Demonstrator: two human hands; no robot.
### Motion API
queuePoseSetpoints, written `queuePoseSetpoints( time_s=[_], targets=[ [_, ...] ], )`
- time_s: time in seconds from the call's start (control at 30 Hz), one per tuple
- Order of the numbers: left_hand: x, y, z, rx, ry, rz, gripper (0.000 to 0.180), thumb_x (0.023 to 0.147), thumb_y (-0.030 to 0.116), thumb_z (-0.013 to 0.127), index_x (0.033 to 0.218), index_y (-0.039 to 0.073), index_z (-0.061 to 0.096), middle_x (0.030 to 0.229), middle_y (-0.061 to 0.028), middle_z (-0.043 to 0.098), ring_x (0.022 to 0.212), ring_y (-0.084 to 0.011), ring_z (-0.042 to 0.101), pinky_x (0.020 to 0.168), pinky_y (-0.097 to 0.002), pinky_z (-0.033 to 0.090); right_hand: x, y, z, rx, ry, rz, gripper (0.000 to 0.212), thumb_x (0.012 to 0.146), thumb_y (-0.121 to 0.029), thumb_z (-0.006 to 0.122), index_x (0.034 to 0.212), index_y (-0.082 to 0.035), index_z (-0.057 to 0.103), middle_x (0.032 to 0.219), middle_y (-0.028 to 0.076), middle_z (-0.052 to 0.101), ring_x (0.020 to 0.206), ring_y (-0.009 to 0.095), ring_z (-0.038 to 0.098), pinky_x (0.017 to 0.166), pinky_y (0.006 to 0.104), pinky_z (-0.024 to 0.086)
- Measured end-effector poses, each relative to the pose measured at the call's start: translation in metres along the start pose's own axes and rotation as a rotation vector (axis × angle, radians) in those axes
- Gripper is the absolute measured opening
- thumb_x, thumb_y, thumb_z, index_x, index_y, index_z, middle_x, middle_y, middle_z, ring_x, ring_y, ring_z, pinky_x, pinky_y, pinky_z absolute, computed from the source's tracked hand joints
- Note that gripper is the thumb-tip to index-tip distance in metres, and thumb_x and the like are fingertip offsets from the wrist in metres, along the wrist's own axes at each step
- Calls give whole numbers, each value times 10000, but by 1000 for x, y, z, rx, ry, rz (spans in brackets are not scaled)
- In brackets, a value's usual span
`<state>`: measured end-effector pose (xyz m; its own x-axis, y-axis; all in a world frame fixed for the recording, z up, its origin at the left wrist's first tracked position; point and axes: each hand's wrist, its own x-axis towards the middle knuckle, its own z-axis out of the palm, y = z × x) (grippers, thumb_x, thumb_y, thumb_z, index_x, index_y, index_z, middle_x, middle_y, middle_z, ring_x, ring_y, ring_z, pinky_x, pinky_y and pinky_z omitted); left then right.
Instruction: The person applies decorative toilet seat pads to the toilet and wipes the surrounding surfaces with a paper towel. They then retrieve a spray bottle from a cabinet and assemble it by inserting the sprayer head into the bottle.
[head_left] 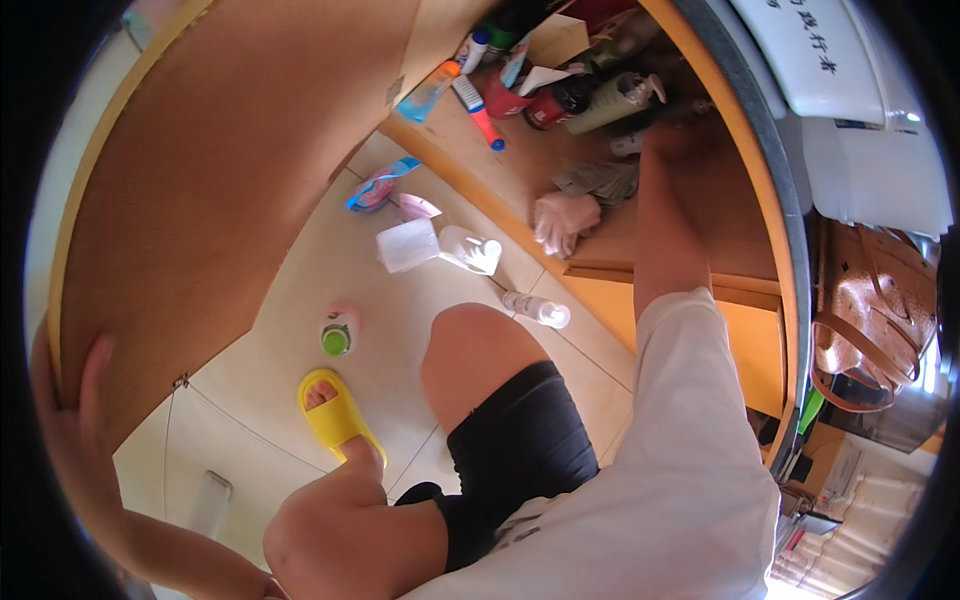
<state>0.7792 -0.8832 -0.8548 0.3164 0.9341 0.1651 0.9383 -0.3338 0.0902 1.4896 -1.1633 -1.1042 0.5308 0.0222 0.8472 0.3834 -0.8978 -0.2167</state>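
Observation:
My left hand [80, 385] grips the free edge of the brown cabinet door [240, 150], which stands open; part of this hand is cut off by the picture's rim. My right arm reaches deep into the cabinet [450, 145]. There my right hand [672, 140] is in shadow and its fingers are hidden, close to a pump bottle [612, 102] and a small white item [627, 145]. A dark jar with a red label [553, 105], a red cup [503, 95] and a red-and-blue brush [478, 113] stand or lie further left inside. Pale gloves [566, 222] and a crumpled plastic bag [600, 180] lie nearer.
On the tiled floor are a green-capped bottle [338, 332], a clear bottle [537, 308], a translucent container [470, 250], a white sheet-like piece [407, 246] and a blue-and-pink packet [380, 187]. My foot wears a yellow slipper [340, 420]. A brown handbag [860, 300] is at right.

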Motion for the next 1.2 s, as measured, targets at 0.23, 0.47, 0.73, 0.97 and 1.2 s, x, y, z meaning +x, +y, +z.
queuePoseSetpoints(
  time_s=[0.23, 0.47, 0.73, 0.97, 1.2],
  targets=[
    [1, 7, 1, -92, -32, 41, 466, 834, 301, 726, 1201, 44, 599, 980, -83, 673, 896, -188, 639, 830, -283, 487, -44, -137, -115, 957, -267, 102, 147, 778, 46, 537, 896, 4, 613, 849, 165, 670, 804, 272, 665, 728, 356, 518],
    [1, 10, 3, -101, -39, 8, 513, 845, 341, 712, 1247, 54, 574, 1110, -95, 648, 1008, -200, 620, 900, -295, 465, -173, -107, -222, 508, -1683, -488, 470, 695, -217, 765, 1123, -75, 633, 1059, 163, 663, 1014, 328, 617, 874, 402, 482],
    [1, -3, 3, 100, -23, -90, 579, 856, 442, 667, 1323, 128, 527, 1187, -47, 639, 1086, -208, 615, 961, -304, 457, -132, -106, -239, 374, -1192, -300, 302, 687, -226, 728, 940, -70, 672, 811, 182, 670, 743, 360, 634, 700, 410, 511],
    [2, 10, -1, -33, -3, 54, 484, 875, 341, 675, 1239, 37, 578, 1065, -100, 659, 973, -222, 632, 888, -290, 466, -69, -94, -221, 880, -763, 893, 244, 794, -189, 774, 880, -30, 611, 703, 22, 599, 569, 81, 546, 535, 231, 485],
    [3, 20, -5, -127, -31, 163, 443, 888, 280, 672, 1208, -13, 581, 1005, -130, 656, 914, -224, 626, 850, -288, 467, -50, -59, -110, 1102, -383, 1029, 301, 789, -170, 787, 940, -41, 560, 813, 38, 592, 703, 115, 572, 615, 240, 508]
  ],
)
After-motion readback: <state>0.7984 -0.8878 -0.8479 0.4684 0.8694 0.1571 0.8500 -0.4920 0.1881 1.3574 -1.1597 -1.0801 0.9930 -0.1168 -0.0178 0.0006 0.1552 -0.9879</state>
